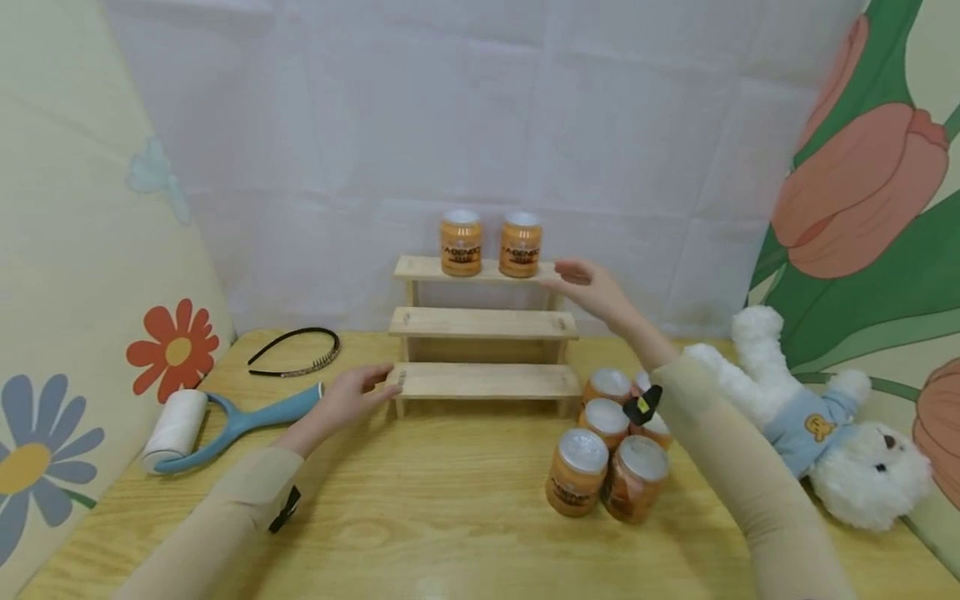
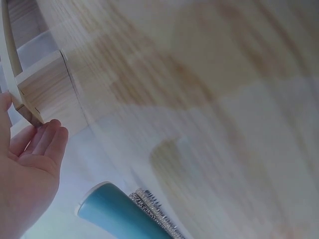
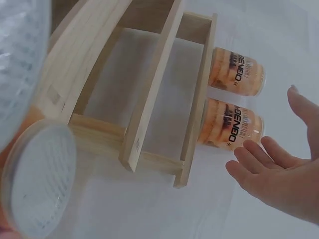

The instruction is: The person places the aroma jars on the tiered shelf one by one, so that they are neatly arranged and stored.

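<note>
The left can (image 1: 461, 258) and the right can (image 1: 521, 254) stand upright, slightly apart, on the top shelf of a wooden stand (image 1: 487, 381) at the centre of the frame. At least 6 more orange cans (image 1: 574, 485) stand bunched on the table (image 1: 420, 517) at lower right. The right hand (image 1: 592, 290) is spread wide beside the right can, thumb well away from the fingers, holding nothing. The left hand (image 1: 347, 398) pinches the left end of the stand's lowest shelf.

The cans look stiff-walled and smooth, so probably a little slippery; whether they are full, and so how heavy, cannot be told. The best hold is likely thumb and fingers around mid-body, clear of the pale lids. The stand, seemingly light, might shift if knocked.

Dark capitals on the label seem to read "ABENDO" or "ABENGO"; the right wrist view shows them sideways. The smaller line of print is too blurred to read.
</note>
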A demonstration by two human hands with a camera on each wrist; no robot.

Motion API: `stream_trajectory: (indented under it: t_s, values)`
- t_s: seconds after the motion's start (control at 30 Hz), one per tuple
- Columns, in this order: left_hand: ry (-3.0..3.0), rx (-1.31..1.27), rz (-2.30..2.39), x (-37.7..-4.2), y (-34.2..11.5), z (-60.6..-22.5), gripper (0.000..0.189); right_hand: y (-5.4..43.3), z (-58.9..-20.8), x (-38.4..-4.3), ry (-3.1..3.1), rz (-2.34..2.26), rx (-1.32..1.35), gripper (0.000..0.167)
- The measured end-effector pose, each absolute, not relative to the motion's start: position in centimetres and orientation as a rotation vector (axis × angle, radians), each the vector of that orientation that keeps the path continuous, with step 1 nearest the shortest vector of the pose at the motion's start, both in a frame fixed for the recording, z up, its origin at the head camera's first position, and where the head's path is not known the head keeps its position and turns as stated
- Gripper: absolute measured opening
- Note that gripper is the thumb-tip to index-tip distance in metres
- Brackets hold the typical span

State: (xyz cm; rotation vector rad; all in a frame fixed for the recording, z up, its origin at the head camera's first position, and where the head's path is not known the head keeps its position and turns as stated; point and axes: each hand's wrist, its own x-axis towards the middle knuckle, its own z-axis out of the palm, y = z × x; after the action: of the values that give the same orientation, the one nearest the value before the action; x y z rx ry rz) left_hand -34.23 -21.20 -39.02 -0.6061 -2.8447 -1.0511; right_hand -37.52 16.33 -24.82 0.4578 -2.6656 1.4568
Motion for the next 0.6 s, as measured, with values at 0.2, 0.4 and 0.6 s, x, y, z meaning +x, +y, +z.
stream_trajectory:
  t_s: [0.2,0.4,0.6]
  values:
    - [-2.855,-0.614,-1.045,-34.1,-21.2,-39.0,0.065,18.2,-25.4,-35.4,-2.664,1.499,0.516,0.062]
    - [-2.865,-0.605,-1.037,-34.0,-21.4,-38.8,0.066,19.4,-26.4,-33.2,-2.686,1.491,0.587,0.062]
    - [-2.863,-0.615,-1.026,-34.1,-21.5,-38.9,0.066,20.5,-27.4,-31.0,-2.708,1.49,0.605,0.063]
